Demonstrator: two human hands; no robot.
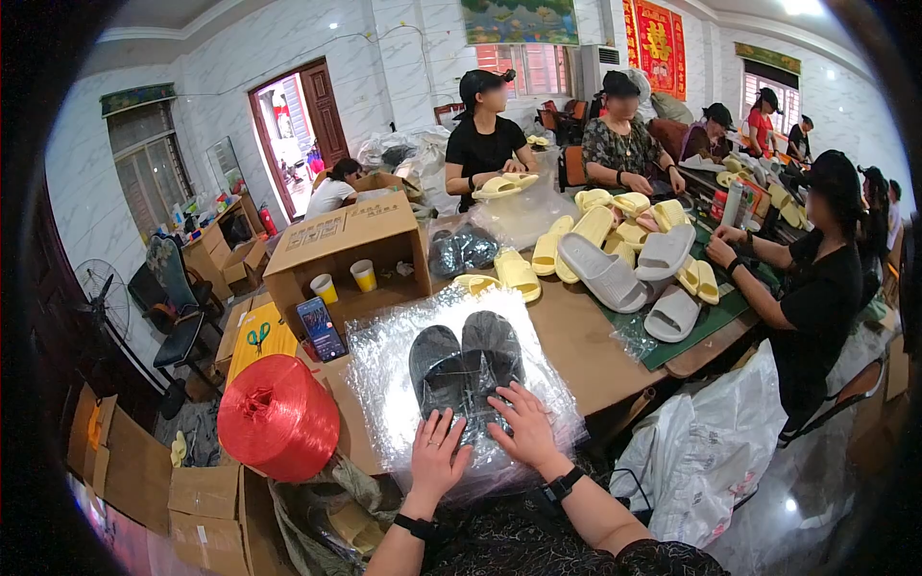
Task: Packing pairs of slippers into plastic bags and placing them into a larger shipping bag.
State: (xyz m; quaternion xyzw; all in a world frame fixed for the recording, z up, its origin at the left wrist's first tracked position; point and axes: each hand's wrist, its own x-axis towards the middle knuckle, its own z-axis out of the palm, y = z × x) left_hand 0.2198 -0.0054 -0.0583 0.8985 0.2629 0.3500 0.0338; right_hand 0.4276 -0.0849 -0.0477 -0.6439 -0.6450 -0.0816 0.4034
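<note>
A pair of black slide sandals [465, 357] lies side by side on a stack of clear plastic bags [379, 350] in front of me; whether they are inside the top bag I cannot tell for sure. My left hand [440, 449] rests flat at the near end of the left sandal, fingers stretched out. Across from it, my right hand [523, 427] lies with fingers spread on the near end of the right sandal. Neither hand grips anything. The plastic is shiny and wrinkled around both hands.
A big roll of red plastic twine [279, 418] stands at the left. Behind it are green scissors [257, 336], a phone [321, 328] and an open cardboard box [346, 240] with yellow-white cups. Grey slides [603, 274] and yellow slides [519, 274] are piled right. A white woven sack [711, 437] stands beside the table. Several people work around it.
</note>
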